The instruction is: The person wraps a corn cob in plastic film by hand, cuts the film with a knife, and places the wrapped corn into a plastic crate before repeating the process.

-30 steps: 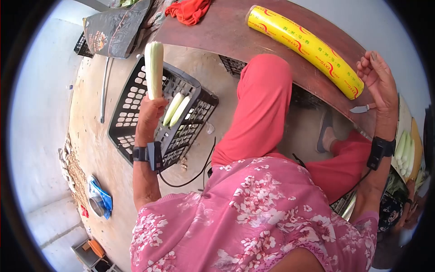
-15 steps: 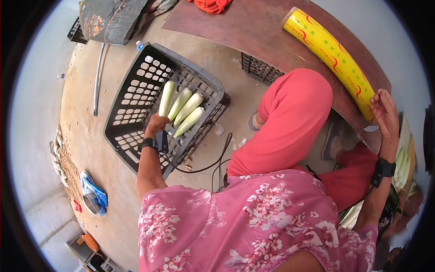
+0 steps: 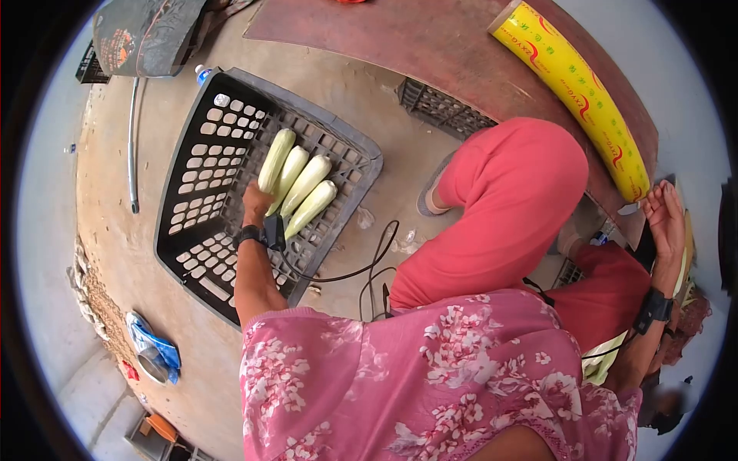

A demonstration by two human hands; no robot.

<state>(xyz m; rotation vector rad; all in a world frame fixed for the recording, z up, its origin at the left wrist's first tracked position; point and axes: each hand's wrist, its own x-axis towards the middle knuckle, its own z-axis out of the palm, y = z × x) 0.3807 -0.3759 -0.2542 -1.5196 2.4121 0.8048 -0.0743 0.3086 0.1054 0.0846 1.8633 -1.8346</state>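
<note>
Four long pale green vegetables lie side by side in a black plastic crate (image 3: pixel 350 129). My left hand (image 3: pixel 257 201) reaches into the crate, its fingers closed around the lower end of the leftmost vegetable (image 3: pixel 276 160); the fingertips are partly hidden. At the right, my right hand (image 3: pixel 666 219) is empty, with its fingers stretched out. It is beside the lower end of a yellow printed roll (image 3: pixel 580 100), which lies on a reddish-brown board (image 3: pixel 346 31).
A metal pole (image 3: pixel 133 146) and a dark bag (image 3: pixel 142 38) are at the upper left. Another black crate (image 3: pixel 446 110) sits partly under the board. A black cable (image 3: pixel 338 279) runs from my left wrist. My bent knee (image 3: pixel 530 161) stands between crate and roll.
The view has shifted, and the crate appears further left. The leftmost vegetable now lies closer against its neighbour, with my left hand still at its end. My right hand is lower, off the roll's end.
</note>
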